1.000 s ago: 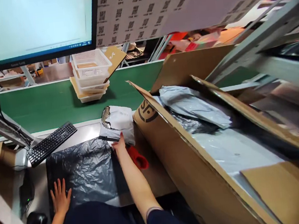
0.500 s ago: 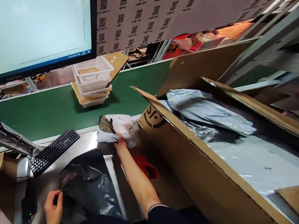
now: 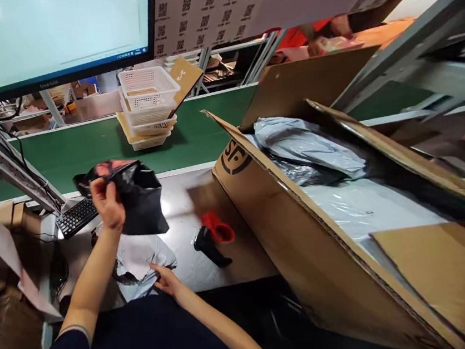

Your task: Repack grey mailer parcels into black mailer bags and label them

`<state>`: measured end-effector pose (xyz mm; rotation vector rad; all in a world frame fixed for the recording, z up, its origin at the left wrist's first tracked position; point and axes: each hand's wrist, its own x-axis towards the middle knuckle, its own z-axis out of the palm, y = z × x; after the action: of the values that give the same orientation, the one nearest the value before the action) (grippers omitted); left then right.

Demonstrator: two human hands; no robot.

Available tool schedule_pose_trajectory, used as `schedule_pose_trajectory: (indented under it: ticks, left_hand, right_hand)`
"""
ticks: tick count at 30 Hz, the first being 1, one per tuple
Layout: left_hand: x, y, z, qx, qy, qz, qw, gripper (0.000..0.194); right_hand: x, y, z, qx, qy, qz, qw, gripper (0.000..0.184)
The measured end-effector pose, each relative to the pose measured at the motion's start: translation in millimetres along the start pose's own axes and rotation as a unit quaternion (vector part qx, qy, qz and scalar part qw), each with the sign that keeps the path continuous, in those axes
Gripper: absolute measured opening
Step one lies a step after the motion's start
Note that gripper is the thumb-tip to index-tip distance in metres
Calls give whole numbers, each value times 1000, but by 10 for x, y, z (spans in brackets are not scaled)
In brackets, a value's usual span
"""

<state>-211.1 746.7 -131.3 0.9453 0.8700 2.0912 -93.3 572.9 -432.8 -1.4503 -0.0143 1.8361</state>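
My left hand point(image 3: 109, 204) is raised over the left part of the bench, its fingers closed on a black plastic bag point(image 3: 141, 207). The bag hangs crumpled to the right of that hand, above the surface. Lower down, close to my body, a torn grey-white plastic mailer point(image 3: 135, 258) lies on the bench. My right hand point(image 3: 167, 280) grips its lower right edge between thumb and fingers. Part of the mailer is hidden behind my left forearm. To the right of both hands rests a red and black handheld scanner point(image 3: 216, 232).
A large open cardboard box point(image 3: 263, 221) holding plastic mailers point(image 3: 305, 149) takes up the right side. The keyboard point(image 3: 75, 217) is partly covered at left, below a monitor point(image 3: 49, 38). White baskets point(image 3: 151, 102) stand stacked on the green surface point(image 3: 196, 117). A person's hands point(image 3: 320, 44) show behind.
My left hand has lifted the black bag up and away from the bench. My right hand has brought the grey-white mailer from the back of the bench toward my body, uncovering the scanner.
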Motion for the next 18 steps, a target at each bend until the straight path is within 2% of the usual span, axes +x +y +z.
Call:
schedule_pose_trajectory:
  ticks: [2,4,5,7,9,10,11,13,15,16,18]
  left_hand:
    - [-153,-340,460,-44,-44,-57,996,43]
    - [-407,-657,773,-35,-62,-82,994,40]
    - [-578,-812,862,-22,-70,-93,993,36]
    - [-997,-1127,898,32,-88,-112,989,27]
    - [-1468,-1444,771,109,-109,-156,976,17]
    - [-1696,-1593,664,164,-114,-197,960,11]
    - [-1903,-1726,537,233,-115,-247,933,6]
    - [-2224,-1935,261,363,-112,-340,860,8]
    - [-2406,-2057,0,439,-123,-387,802,16]
    - [-2452,-2087,-114,452,-141,-391,789,18]
    - [-2486,-2093,-306,450,-207,-366,788,22]
  right_hand:
    - [-7,-34,-103,-12,-4,-2,1000,29]
    - [-71,-56,-246,-30,-2,-18,999,35]
    - [-120,-51,-338,-37,5,-33,999,41]
    - [-228,-6,-581,-46,34,-75,996,57]
    - [-319,76,-894,-45,79,-126,988,74]
    - [-351,125,-1068,-47,106,-152,981,79]
    - [-373,178,-1245,-55,134,-176,974,81]
    - [-391,279,-1580,-89,182,-209,957,78]
    - [-385,355,-1844,-130,212,-228,941,73]
    - [-377,377,-1940,-147,222,-237,934,71]
    - [-360,376,-2056,-174,237,-260,920,70]
